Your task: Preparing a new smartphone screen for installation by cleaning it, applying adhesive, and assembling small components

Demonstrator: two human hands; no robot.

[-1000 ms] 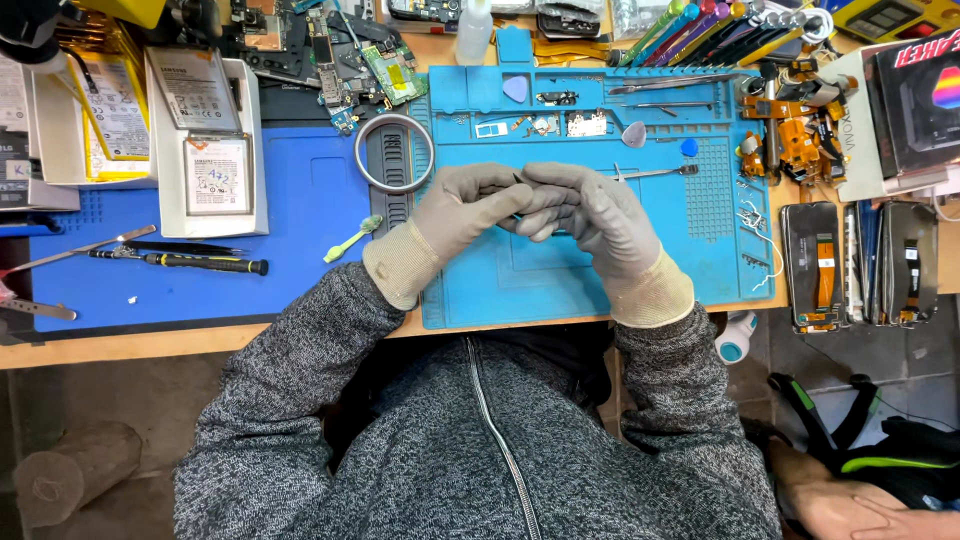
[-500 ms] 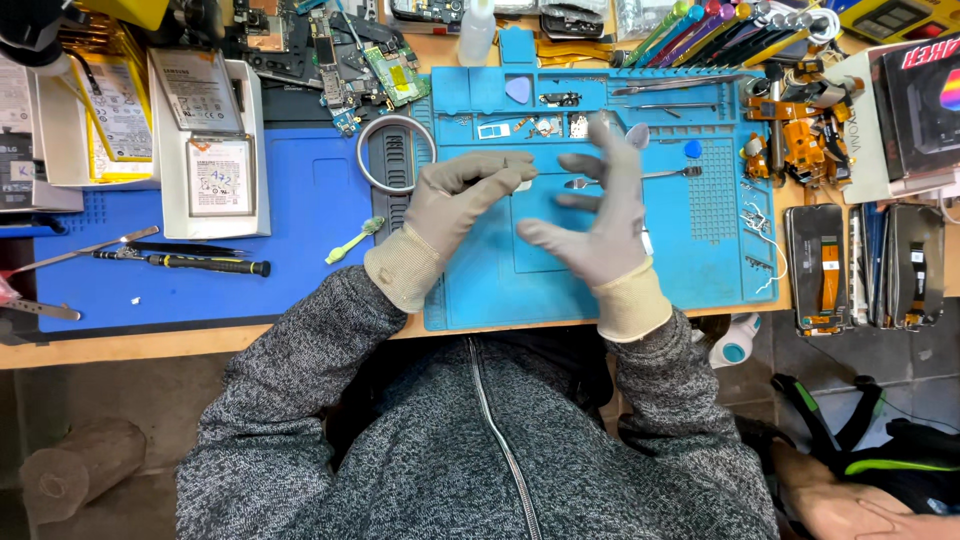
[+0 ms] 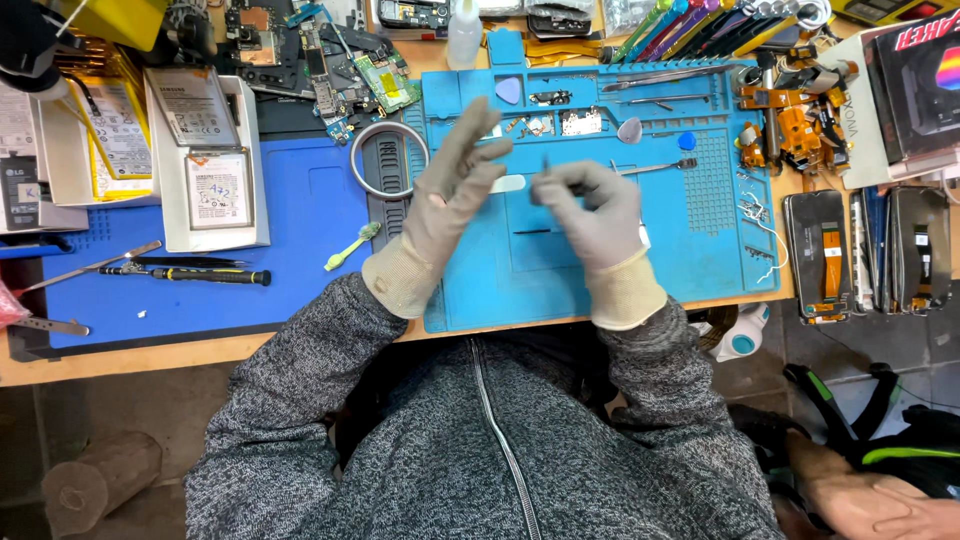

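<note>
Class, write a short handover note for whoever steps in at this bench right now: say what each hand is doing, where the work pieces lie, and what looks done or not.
Left hand: gloved, open, fingers spread above the light blue repair mat, holding nothing.
Right hand: gloved, fingertips pinched on a thin dark piece; too small to identify.
A small white strip lies on the mat between the hands.
Small parts sit in the mat's upper compartments; a metal tool lies just right of the right hand.
Opened phones lie off the mat, at the right.
Done or left: the pictures do not settle it; the thin piece is in hand, not set down.
</note>
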